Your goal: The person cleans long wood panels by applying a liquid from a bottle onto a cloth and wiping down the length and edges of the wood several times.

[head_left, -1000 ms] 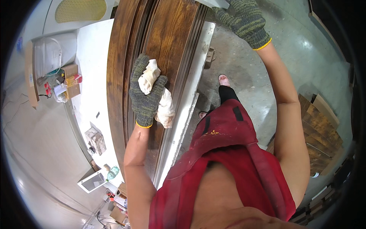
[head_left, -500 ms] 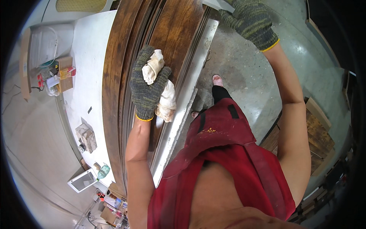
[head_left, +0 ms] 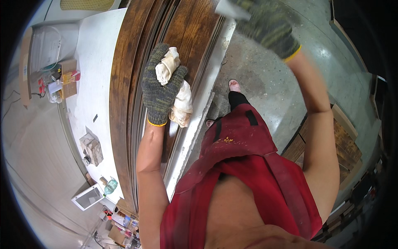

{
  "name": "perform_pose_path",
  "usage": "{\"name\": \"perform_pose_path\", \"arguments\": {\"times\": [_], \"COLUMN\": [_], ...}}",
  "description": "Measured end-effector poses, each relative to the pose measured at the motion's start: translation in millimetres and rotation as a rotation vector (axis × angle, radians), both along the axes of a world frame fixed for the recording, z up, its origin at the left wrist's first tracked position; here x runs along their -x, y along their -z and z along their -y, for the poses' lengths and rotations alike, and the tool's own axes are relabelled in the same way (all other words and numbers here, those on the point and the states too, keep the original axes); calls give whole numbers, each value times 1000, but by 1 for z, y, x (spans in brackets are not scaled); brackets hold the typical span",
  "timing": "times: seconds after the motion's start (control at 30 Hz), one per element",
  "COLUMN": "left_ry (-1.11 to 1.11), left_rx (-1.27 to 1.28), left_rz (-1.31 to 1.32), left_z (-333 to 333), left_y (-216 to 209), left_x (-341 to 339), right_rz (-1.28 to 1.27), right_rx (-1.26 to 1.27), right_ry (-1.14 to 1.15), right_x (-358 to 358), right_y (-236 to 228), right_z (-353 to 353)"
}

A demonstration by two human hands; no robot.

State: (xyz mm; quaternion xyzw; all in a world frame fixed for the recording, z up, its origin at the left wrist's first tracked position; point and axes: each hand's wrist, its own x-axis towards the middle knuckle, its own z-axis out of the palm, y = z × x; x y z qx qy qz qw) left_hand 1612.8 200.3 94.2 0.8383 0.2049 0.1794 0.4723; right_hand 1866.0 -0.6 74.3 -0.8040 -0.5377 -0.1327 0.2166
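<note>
My left hand (head_left: 156,94), in a dark green knitted glove with a yellow cuff, is closed around a crumpled off-white rag (head_left: 181,106). One end of the rag pokes out above the fingers; the rest hangs on the thumb side. Beneath it lie stacked dark-stained wooden boards (head_left: 190,35) with grooved edges. At the top, past the boards' right edge, my right hand (head_left: 267,31) wears a matching glove and is smeared by motion. It grips a flat pale piece (head_left: 234,10), whose kind I cannot make out, extending toward the boards' edge.
The boards rest on a long white table (head_left: 101,54). Farther left on it stand a small block-shaped object (head_left: 91,148) and a green plastic bottle (head_left: 110,186). A cardboard box with packets (head_left: 69,79) is at the upper left. More wooden boards (head_left: 338,145) lie low on the right.
My right hand and the pale piece have shifted slightly left and are now blurred. My left hand with the rag has slid a little upward along the boards.
</note>
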Motion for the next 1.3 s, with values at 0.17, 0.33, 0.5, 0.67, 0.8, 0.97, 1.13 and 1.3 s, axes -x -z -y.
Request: {"name": "perform_pose_path", "arguments": {"times": [0.17, 0.33, 0.5, 0.67, 0.8, 0.97, 1.13, 1.3], "left_ry": [-41, -72, -29, -61, -76, -57, -231, -318], "left_rx": [40, 105, 19, 115, 62, 44, 25, 35], "left_rz": [0, -23, 2, -37, -64, -35, 28, 49], "left_z": [1, 5, 1, 3, 4, -1, -13, -13], "left_y": [-3, -7, -6, -7, -11, -8, 11, 12], "left_x": [4, 3, 0, 7, 5, 3, 17, 21], "right_rz": [-56, -100, 382, -110, -129, -12, -23, -231], "right_rx": [52, -54, -85, -55, -20, -172, -82, 87], "right_ry": [-168, 23, 178, -157, -141, 105, -27, -202], "right_x": [90, 14, -22, 90, 93, 3, 59, 134], "right_y": [-11, 0, 10, -1, -2, -10, -6, -8], "right_z": [5, -7, -9, 5, 7, -15, -1, 13]}}
